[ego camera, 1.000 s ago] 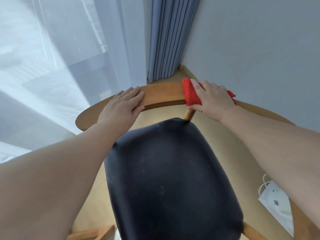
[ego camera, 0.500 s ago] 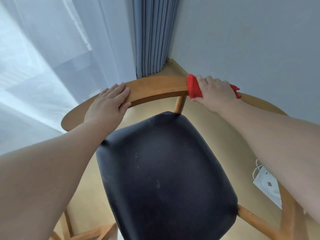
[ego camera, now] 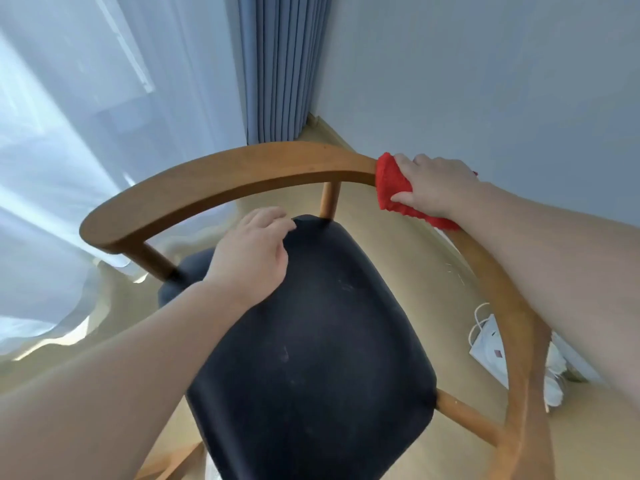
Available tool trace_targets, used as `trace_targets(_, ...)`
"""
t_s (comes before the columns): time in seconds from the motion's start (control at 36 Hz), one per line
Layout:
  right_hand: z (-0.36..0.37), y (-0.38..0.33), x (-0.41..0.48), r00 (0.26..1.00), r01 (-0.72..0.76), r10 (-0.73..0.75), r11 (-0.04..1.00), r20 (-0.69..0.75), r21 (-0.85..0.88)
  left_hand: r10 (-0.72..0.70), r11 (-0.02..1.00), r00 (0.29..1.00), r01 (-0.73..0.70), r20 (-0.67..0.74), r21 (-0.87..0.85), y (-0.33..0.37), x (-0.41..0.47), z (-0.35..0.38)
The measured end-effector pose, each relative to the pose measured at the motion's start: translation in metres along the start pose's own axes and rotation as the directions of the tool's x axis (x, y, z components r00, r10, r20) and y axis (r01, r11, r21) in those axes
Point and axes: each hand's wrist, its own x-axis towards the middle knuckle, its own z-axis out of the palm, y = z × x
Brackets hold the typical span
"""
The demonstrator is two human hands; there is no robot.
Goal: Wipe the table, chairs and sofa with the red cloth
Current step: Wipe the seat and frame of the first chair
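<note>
At frame right, the right hand (ego camera: 436, 183) grips the red cloth (ego camera: 391, 183) against the chair backrest (ego camera: 242, 171); the left hand (ego camera: 252, 254) hovers loosely curled, empty.

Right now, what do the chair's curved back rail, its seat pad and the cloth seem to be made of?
Back rail: wood, going by the faint grain, with a smooth satin brown finish.
Seat pad: black leather or vinyl, I cannot tell which; smooth, slightly shiny, with pale scuffs.
Red cloth: soft terry or microfibre, judging by the nubby pile along its edge.
</note>
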Motion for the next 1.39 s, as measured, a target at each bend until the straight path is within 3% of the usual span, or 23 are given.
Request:
trace_targets(0.42,0.006,0.026,-0.028,0.995,-0.095,0.095,0.994,0.006,0.062,-0.040,0.993,0.978,0.062,0.207,-0.103,0.046,-0.049,0.056)
trace_targets(0.69,0.019,0.045,-0.086,0.966,-0.247,0.257,0.952,-0.038,0.180,0.038,0.996,0.959,-0.012,0.281,-0.092,0.066,-0.052,0.061)
trace_targets(0.97,0.040,0.046,-0.124,0.911,-0.355,0.398,0.891,-0.112,0.283,0.101,0.993,0.945,-0.074,0.313,-0.096,0.084,-0.057,0.073)
trace_targets(1.39,0.054,0.045,-0.145,0.887,-0.338,0.426,0.861,-0.177,0.380,-0.011,0.998,0.955,0.030,0.295,-0.059,0.112,-0.090,0.093)
